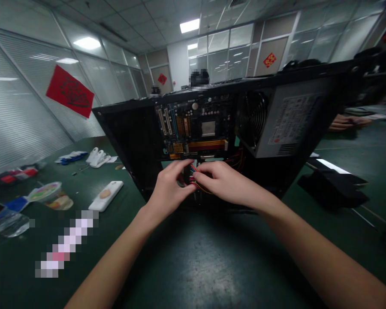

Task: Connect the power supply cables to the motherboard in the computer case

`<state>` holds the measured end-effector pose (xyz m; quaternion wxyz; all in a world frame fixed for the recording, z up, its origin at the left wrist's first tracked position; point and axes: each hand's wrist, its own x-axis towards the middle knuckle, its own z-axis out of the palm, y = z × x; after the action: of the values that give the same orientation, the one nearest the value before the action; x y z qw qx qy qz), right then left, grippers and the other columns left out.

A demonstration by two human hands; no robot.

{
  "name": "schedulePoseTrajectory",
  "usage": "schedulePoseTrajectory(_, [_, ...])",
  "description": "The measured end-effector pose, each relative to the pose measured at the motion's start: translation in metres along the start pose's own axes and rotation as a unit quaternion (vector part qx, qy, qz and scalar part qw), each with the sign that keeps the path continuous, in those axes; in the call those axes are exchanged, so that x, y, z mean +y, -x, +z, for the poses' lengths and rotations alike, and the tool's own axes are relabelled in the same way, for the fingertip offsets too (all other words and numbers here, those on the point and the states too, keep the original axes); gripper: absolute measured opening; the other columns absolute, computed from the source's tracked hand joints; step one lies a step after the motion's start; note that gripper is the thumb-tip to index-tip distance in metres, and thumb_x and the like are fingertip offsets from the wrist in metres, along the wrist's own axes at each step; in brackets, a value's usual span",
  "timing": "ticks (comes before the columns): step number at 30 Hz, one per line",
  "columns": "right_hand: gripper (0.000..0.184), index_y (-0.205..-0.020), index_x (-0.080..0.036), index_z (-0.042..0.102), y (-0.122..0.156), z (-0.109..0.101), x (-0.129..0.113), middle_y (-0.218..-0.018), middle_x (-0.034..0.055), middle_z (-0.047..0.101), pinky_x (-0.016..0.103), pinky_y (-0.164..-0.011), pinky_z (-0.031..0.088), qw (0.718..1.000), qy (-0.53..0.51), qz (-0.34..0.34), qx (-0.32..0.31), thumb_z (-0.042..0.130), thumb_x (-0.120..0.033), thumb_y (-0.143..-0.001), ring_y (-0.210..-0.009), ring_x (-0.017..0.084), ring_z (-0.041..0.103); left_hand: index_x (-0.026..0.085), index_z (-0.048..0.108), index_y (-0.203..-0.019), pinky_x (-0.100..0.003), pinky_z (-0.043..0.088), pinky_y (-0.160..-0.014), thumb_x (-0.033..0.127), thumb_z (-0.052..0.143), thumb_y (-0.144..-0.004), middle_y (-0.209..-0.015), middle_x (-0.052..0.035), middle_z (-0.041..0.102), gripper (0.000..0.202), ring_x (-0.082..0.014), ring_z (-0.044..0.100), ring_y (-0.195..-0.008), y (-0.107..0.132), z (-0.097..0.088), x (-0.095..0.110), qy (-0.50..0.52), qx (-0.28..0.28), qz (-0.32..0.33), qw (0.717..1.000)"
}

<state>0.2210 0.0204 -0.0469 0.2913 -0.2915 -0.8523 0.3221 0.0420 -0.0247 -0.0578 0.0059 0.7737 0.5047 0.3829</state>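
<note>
- The case [125, 133] stands on the tabletop [196, 266], its open side facing the person and its lower part between the tabletop's left and right edges.
- The wires [193, 169], thin and of several colours, are at the case's lower middle, below the board [196, 113], between the two hands.
- The left hand [173, 182] curves around them, thumb and forefinger partly spread; whether it grips them I cannot tell.
- The right hand [218, 178] has its thumb and forefinger nearly together, pinching the wires.
- The power supply [294, 118], with a round grille [253, 118], sits in the case's upper right corner.
- Toward the tabletop's left edge lie a cup [48, 193], tilted in the view, and a clear bottle [8, 223]; a white device [106, 195] is nearer the case.
- A black object [333, 184] lies on the tabletop just beyond the case's right side.
- Farther back, toward the tabletop's right edge, is another person's hand [350, 123].
</note>
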Motion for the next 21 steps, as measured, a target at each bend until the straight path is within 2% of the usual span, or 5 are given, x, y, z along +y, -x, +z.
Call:
schedulePoseTrajectory(4, [0.036,-0.074,-0.015,0.065,0.001,-0.013,0.003,-0.062,0.0012,0.058,0.026,-0.054,0.032,0.997,-0.062,0.013,0.035,0.049,-0.042,-0.092,-0.06,0.014,0.05,0.017,0.061,-0.127,-0.026,0.053,-0.07,0.018,0.07,-0.077,-0.11,-0.0071,0.069,0.051,-0.0142,0.063,-0.077,-0.025,-0.012,0.016,0.014,-0.035,0.019,0.999])
schedulePoseTrajectory(9, [0.041,-0.076,-0.015,0.066,0.005,-0.03,0.006,-0.066,0.0026,0.059,0.025,-0.055,0.036,0.987,-0.145,0.026,0.058,0.053,-0.052,-0.087,-0.062,0.014,0.05,0.017,0.061,-0.126,-0.027,0.052,-0.079,0.021,0.069,-0.08,-0.108,-0.007,0.07,0.047,-0.017,0.065,-0.087,-0.049,-0.021,0.032,0.0,-0.062,0.107,0.992])
schedulePoseTrajectory(12, [0.04,-0.076,-0.015,0.065,0.007,-0.034,0.006,-0.07,0.003,0.06,0.025,-0.056,0.038,0.984,-0.171,0.032,0.045,0.054,-0.053,-0.086,-0.064,0.014,0.05,0.017,0.061,-0.123,-0.027,0.052,-0.079,0.023,0.069,-0.081,-0.104,-0.006,0.07,0.044,-0.0176,0.066,-0.088,-0.051,-0.02,0.035,0.003,-0.069,0.124,0.99])
schedulePoseTrajectory(21, [0.03,-0.083,-0.017,0.06,0.014,-0.028,-0.009,-0.062,-0.0029,0.049,0.023,-0.052,0.035,0.988,-0.144,0.049,0.004,0.05,-0.044,-0.092,-0.056,0.011,0.043,0.019,0.063,-0.112,-0.021,0.048,-0.069,0.022,0.07,-0.074,-0.097,-0.0009,0.071,0.038,-0.015,0.067,-0.081,-0.045,-0.014,0.031,-0.001,-0.09,0.096,0.991])
